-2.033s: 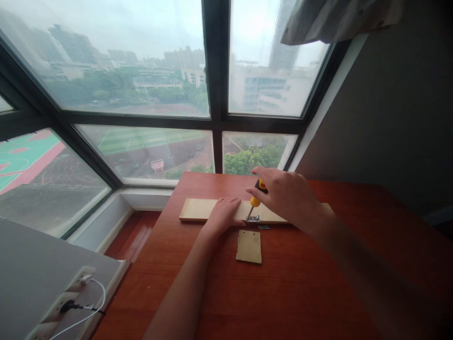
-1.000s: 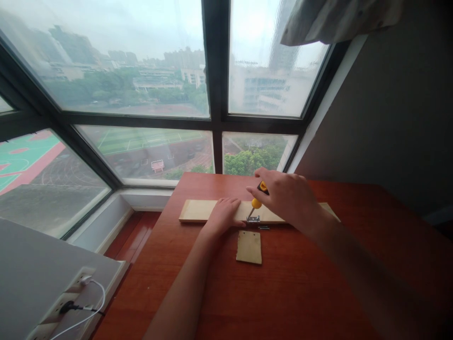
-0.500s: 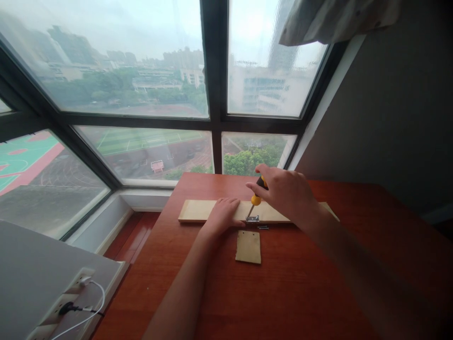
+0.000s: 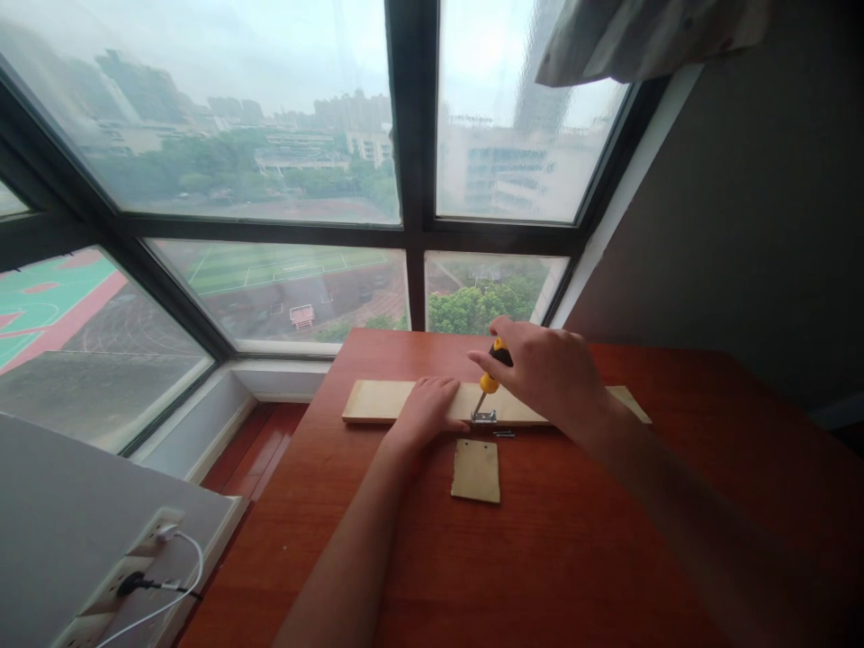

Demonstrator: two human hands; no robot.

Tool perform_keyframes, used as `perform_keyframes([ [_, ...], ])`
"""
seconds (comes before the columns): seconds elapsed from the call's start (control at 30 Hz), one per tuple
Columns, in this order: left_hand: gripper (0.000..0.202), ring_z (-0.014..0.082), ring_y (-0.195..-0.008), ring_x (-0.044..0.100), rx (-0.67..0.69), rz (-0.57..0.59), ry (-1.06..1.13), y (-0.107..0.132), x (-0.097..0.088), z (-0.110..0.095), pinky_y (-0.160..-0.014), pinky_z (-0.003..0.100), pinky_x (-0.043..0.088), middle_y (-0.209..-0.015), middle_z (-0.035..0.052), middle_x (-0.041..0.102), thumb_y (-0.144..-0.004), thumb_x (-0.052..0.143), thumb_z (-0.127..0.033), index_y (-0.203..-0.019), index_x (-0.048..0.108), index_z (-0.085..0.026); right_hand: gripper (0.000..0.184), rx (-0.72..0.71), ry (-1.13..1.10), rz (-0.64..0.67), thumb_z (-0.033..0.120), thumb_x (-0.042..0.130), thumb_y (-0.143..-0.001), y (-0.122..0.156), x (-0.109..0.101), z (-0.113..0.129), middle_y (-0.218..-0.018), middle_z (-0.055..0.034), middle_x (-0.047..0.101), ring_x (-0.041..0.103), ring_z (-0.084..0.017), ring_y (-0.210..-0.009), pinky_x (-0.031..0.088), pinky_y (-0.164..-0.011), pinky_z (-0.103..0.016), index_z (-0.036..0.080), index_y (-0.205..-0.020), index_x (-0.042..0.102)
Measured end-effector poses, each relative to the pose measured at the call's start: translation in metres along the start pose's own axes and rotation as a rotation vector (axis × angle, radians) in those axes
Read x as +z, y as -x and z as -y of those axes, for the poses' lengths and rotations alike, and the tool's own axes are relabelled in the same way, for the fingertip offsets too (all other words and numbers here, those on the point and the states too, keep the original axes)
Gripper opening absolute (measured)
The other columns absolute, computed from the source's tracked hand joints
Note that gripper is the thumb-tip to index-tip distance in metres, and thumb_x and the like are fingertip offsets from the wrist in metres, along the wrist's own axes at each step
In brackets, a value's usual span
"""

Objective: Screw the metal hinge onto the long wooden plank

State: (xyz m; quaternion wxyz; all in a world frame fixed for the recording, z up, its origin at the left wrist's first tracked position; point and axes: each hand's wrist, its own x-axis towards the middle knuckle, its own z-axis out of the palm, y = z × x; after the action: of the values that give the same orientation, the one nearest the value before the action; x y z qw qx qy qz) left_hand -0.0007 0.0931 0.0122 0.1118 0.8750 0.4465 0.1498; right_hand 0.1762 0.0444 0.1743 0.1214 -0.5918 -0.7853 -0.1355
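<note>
At a red-brown wooden table (image 4: 553, 540) beside a broad, dark-framed window (image 4: 415, 229), we work over a long, pale, flat wooden board (image 4: 517, 407) lying crosswise before us. Our right hand (image 4: 550, 369) is wrapped around the handle of a screwdriver with a yellow-and-black grip and a slim metal shank (image 4: 489, 382); its thumb reaches out past the handle, and part of the handle is hidden behind our fingers. The tool leans, handle up and to the right, its tip meeting the left end of a small, shiny silver metal fitting (image 4: 483, 417) at the board's near edge. Our left hand (image 4: 427, 405) lies over the board just left of the fitting, fingers stretched forward and not clenched, the thumb pointing along the near edge; how hard it presses we cannot tell.

Nearer us on the table, just off the board, lie what look like two thin, grey metal screws (image 4: 503, 434). Below them rests a small, flat, tan rectangular piece (image 4: 476, 472), two dark holes near its far edge, apart from the board.

The step in hand, we judge, is turning a screw at the fitting's left end, though the screw head is too small to make out. The next move seems to call for steady downward pressure, the tip kept seated, and the board held from sliding.
</note>
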Motion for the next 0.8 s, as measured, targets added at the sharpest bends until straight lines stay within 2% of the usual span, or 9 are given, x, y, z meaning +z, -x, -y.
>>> perform_keyframes([
  [0.2,0.068,0.0307,-0.109,0.057,0.02,-0.014,0.002,0.0,0.002,0.002,-0.096,0.039,0.04,-0.116,0.0097,0.063,-0.06,0.082,-0.047,-0.117,0.055,-0.022,0.047,-0.172,-0.276,0.067,0.028,0.047,-0.088,0.003,-0.002,-0.006,-0.122,-0.0093,0.063,0.064,-0.019,-0.085,0.044,-0.068,-0.029,0.018,-0.134,0.044],
  [0.27,0.068,0.0309,-0.109,0.058,0.018,-0.017,0.001,0.0,0.003,0.002,-0.096,0.04,0.04,-0.116,0.0101,0.064,-0.06,0.082,-0.047,-0.116,0.055,-0.022,0.044,-0.173,-0.23,0.065,0.031,0.047,-0.089,0.004,-0.004,-0.007,-0.117,-0.0089,0.065,0.065,-0.021,-0.083,0.043,-0.066,-0.03,0.019,-0.132,0.047],
  [0.4,0.067,0.0306,-0.11,0.057,0.017,-0.01,-0.004,-0.001,0.003,0.003,-0.096,0.039,0.041,-0.118,0.0098,0.063,-0.06,0.082,-0.047,-0.116,0.055,-0.021,0.039,-0.104,-0.031,0.023,0.047,0.045,-0.091,0.005,-0.007,0.001,-0.093,-0.0074,0.069,0.065,-0.025,-0.074,0.037,-0.054,-0.031,0.021,-0.118,0.055],
  [0.47,0.069,0.0308,-0.11,0.057,0.021,-0.006,-0.003,-0.001,0.003,0.002,-0.096,0.039,0.04,-0.118,0.0097,0.063,-0.06,0.082,-0.046,-0.118,0.054,-0.022,0.038,-0.079,-0.012,0.026,0.049,0.044,-0.091,0.005,-0.007,0.003,-0.082,-0.0056,0.068,0.063,-0.025,-0.068,0.034,-0.052,-0.03,0.021,-0.113,0.056],
  [0.53,0.071,0.0309,-0.11,0.057,0.021,-0.006,0.001,0.0,0.001,0.001,-0.096,0.039,0.04,-0.118,0.0097,0.063,-0.059,0.083,-0.046,-0.119,0.054,-0.022,0.033,-0.09,-0.094,0.032,0.044,0.045,-0.091,0.005,-0.005,0.003,-0.084,-0.0051,0.068,0.062,-0.022,-0.066,0.035,-0.053,-0.03,0.02,-0.112,0.055],
  [0.6,0.07,0.0307,-0.109,0.058,0.017,-0.008,0.007,0.0,0.0,0.0,-0.095,0.038,0.041,-0.116,0.0094,0.064,-0.06,0.083,-0.047,-0.118,0.054,-0.022,0.031,-0.147,-0.248,0.048,0.033,0.047,-0.089,0.005,-0.003,-0.001,-0.1,-0.006,0.068,0.062,-0.018,-0.07,0.039,-0.058,-0.029,0.019,-0.116,0.052],
  [0.67,0.066,0.0306,-0.108,0.058,0.01,-0.004,0.013,0.0,-0.002,-0.002,-0.093,0.038,0.042,-0.114,0.0093,0.064,-0.06,0.082,-0.047,-0.116,0.055,-0.021,0.036,-0.201,-0.368,0.071,0.026,0.049,-0.087,0.004,-0.002,-0.006,-0.112,-0.006,0.066,0.062,-0.015,-0.074,0.041,-0.063,-0.027,0.02,-0.122,0.05],
  [0.73,0.063,0.0307,-0.108,0.058,-0.001,0.004,0.013,0.001,-0.003,-0.003,-0.093,0.038,0.042,-0.114,0.0094,0.064,-0.061,0.082,-0.046,-0.113,0.056,-0.021,0.037,-0.187,-0.346,0.058,0.03,0.052,-0.087,0.003,-0.001,-0.008,-0.109,-0.0056,0.067,0.063,-0.017,-0.076,0.041,-0.063,-0.028,0.022,-0.123,0.05],
  [0.8,0.061,0.0306,-0.109,0.057,-0.006,0.009,0.011,0.0,-0.004,-0.003,-0.093,0.038,0.041,-0.115,0.0095,0.064,-0.062,0.081,-0.046,-0.111,0.057,-0.021,0.035,-0.126,-0.217,0.009,0.041,0.052,-0.088,0.004,-0.001,-0.008,-0.099,-0.0055,0.069,0.063,-0.021,-0.074,0.039,-0.059,-0.029,0.022,-0.117,0.055],
])
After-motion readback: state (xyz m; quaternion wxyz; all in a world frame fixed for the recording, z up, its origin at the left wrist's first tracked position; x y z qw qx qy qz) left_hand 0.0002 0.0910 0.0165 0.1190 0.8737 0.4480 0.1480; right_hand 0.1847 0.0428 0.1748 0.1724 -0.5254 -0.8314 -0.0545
